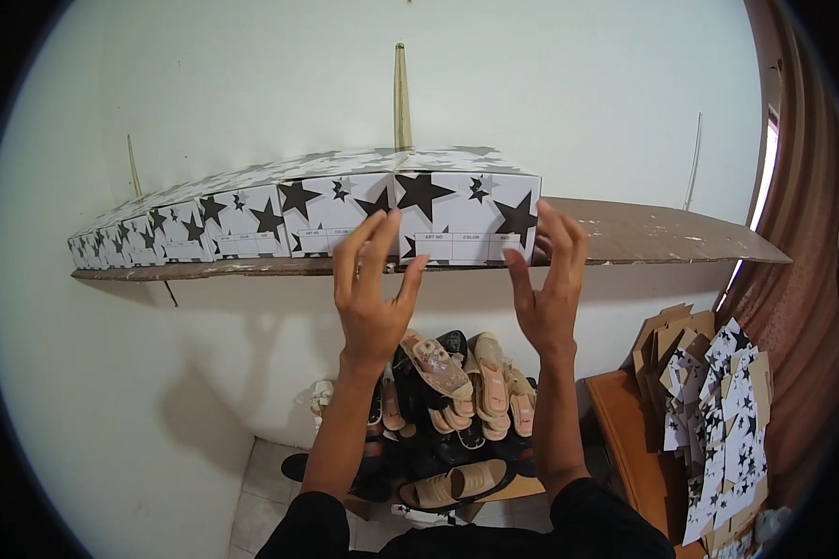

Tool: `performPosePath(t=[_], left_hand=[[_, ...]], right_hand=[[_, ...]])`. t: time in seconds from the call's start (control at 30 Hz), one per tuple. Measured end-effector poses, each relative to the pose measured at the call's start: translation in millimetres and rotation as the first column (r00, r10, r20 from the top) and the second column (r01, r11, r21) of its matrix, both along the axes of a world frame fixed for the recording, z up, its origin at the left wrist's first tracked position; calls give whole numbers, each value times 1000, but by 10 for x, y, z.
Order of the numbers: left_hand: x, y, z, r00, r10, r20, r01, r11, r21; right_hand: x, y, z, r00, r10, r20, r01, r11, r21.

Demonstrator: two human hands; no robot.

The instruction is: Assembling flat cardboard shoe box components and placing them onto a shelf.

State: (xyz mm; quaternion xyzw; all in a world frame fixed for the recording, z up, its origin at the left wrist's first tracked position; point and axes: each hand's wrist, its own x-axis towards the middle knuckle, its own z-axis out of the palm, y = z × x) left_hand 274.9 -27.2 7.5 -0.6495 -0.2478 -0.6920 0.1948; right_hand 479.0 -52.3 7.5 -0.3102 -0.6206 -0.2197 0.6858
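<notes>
A white shoe box (468, 212) printed with black stars stands at the right end of a row of matching shoe boxes (242, 224) on a wall shelf (662, 233). My left hand (373, 289) is raised in front of its left edge, fingers curved and apart, thumb near the lower front. At the lower right corner is my right hand (552, 289), its fingers along the side and thumb in front of the face. Both hands are open around the box, which rests on the shelf. Whether the fingertips touch it, I cannot tell.
Below the shelf lies a pile of beige and black shoes (452, 373), with a beige sandal (457, 483) in front. Star-printed flattened cardboard (732, 429) leans at the right by a wooden piece of furniture (629, 447) and a brown curtain (797, 224). A metal bracket (401, 98) rises above the boxes.
</notes>
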Motion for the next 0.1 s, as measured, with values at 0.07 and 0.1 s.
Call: performPosePath(t=[0.07,0.1], left_hand=[[-26,48,-108,994,77,-81,-69,992,102],[-23,50,-147,989,80,-121,-70,994,83]], right_hand=[[17,-21,-46,988,-83,127,92,994,-65],[27,-14,-42,975,-152,165,158,987,-27]])
